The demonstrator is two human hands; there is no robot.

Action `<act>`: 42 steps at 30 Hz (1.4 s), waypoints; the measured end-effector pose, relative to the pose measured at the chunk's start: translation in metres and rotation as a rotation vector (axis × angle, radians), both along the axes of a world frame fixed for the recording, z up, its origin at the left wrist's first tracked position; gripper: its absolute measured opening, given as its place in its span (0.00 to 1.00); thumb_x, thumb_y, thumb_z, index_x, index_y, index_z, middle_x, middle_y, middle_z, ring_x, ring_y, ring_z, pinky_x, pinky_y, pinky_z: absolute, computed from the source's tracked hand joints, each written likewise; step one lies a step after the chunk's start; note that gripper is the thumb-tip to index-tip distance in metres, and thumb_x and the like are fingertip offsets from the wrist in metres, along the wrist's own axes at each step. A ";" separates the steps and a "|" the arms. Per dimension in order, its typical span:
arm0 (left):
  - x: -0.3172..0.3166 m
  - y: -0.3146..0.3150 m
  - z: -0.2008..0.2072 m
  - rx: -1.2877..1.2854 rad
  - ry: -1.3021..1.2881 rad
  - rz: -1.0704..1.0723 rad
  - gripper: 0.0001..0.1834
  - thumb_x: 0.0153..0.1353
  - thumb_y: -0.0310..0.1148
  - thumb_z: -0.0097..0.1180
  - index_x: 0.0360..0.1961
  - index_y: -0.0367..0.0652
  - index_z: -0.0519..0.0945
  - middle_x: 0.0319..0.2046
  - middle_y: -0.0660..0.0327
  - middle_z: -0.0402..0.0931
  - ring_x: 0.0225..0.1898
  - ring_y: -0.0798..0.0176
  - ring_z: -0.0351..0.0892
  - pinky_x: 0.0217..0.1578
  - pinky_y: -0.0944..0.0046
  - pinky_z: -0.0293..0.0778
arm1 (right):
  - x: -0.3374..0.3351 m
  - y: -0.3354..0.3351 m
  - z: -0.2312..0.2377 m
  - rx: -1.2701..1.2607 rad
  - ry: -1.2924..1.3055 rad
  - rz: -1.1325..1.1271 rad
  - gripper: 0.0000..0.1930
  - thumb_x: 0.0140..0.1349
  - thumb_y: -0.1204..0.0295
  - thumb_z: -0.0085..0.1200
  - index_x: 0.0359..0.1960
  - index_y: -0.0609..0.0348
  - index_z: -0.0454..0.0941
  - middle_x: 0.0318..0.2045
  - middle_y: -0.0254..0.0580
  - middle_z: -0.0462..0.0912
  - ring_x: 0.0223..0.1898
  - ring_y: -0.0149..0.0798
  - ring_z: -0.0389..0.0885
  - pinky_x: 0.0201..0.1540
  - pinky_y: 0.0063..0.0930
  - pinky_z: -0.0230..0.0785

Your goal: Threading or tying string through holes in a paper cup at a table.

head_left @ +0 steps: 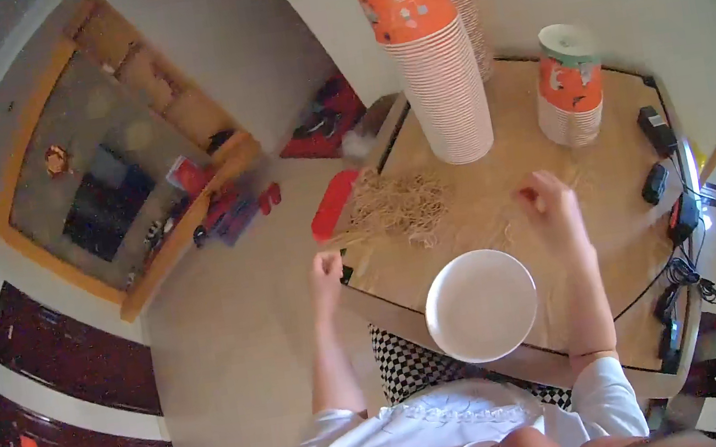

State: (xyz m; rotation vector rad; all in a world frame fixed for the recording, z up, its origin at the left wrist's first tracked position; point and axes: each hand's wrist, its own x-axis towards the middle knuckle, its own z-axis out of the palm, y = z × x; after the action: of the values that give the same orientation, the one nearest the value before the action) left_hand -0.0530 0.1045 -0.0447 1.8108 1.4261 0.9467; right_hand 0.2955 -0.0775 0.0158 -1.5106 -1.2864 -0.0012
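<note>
Right hand (555, 203) — near white bowl (481, 305), left hand (325, 271) — near strands (402, 208)

I saw, from my end, a round white open-topped tub (481, 305) standing mouth-up, its smooth, pale inside showing. Beyond it and to its left, I made out thin tan strands (402, 206) lying in a loose, tangled, low heap.
</note>
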 end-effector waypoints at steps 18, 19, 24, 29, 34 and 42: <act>0.147 -0.097 0.059 0.060 -0.171 -0.635 0.14 0.55 0.24 0.58 0.44 0.37 0.75 0.25 0.63 0.77 0.25 0.76 0.72 0.27 0.72 0.70 | -0.047 0.007 -0.001 0.025 -0.165 0.275 0.04 0.52 0.79 0.56 0.31 0.60 0.77 0.27 0.43 0.76 0.31 0.46 0.77 0.33 0.35 0.71; 0.145 -0.099 0.060 0.055 -0.166 -0.633 0.14 0.55 0.24 0.58 0.44 0.37 0.75 0.25 0.63 0.77 0.25 0.76 0.72 0.27 0.72 0.70 | -0.047 0.007 0.001 0.023 -0.166 0.270 0.04 0.52 0.79 0.56 0.30 0.61 0.77 0.27 0.43 0.76 0.31 0.46 0.77 0.33 0.35 0.71; 0.141 -0.106 0.073 0.098 -0.089 -0.448 0.04 0.55 0.25 0.59 0.33 0.38 0.80 0.25 0.66 0.79 0.26 0.76 0.73 0.28 0.73 0.70 | -0.038 0.002 0.005 0.067 -0.136 0.241 0.04 0.51 0.79 0.57 0.29 0.61 0.77 0.27 0.43 0.75 0.30 0.45 0.76 0.31 0.33 0.70; 0.138 -0.105 0.074 0.111 -0.123 -0.451 0.06 0.54 0.25 0.60 0.34 0.38 0.80 0.26 0.66 0.78 0.28 0.75 0.74 0.28 0.73 0.71 | -0.035 0.004 0.005 0.069 -0.121 0.235 0.03 0.52 0.79 0.57 0.29 0.62 0.76 0.26 0.43 0.75 0.29 0.44 0.76 0.29 0.32 0.69; 0.146 -0.115 0.085 0.136 -0.192 -0.497 0.05 0.53 0.24 0.60 0.33 0.37 0.79 0.23 0.65 0.75 0.23 0.76 0.71 0.24 0.73 0.68 | -0.040 0.006 0.001 0.050 -0.197 0.282 0.04 0.51 0.82 0.55 0.28 0.62 0.74 0.26 0.44 0.74 0.30 0.46 0.75 0.31 0.34 0.69; 0.140 -0.112 0.077 0.161 -0.174 -0.382 0.05 0.50 0.25 0.63 0.30 0.40 0.81 0.24 0.67 0.76 0.25 0.74 0.71 0.26 0.73 0.68 | -0.041 -0.001 0.010 0.023 -0.175 0.282 0.09 0.50 0.79 0.56 0.33 0.61 0.72 0.28 0.44 0.74 0.31 0.46 0.75 0.33 0.35 0.70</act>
State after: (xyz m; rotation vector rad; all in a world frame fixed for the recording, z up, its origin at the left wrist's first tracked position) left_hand 0.0868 -0.0071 0.0321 1.9705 0.8769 1.0091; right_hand 0.2541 -0.0780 0.0254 -1.3205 -1.6266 0.0347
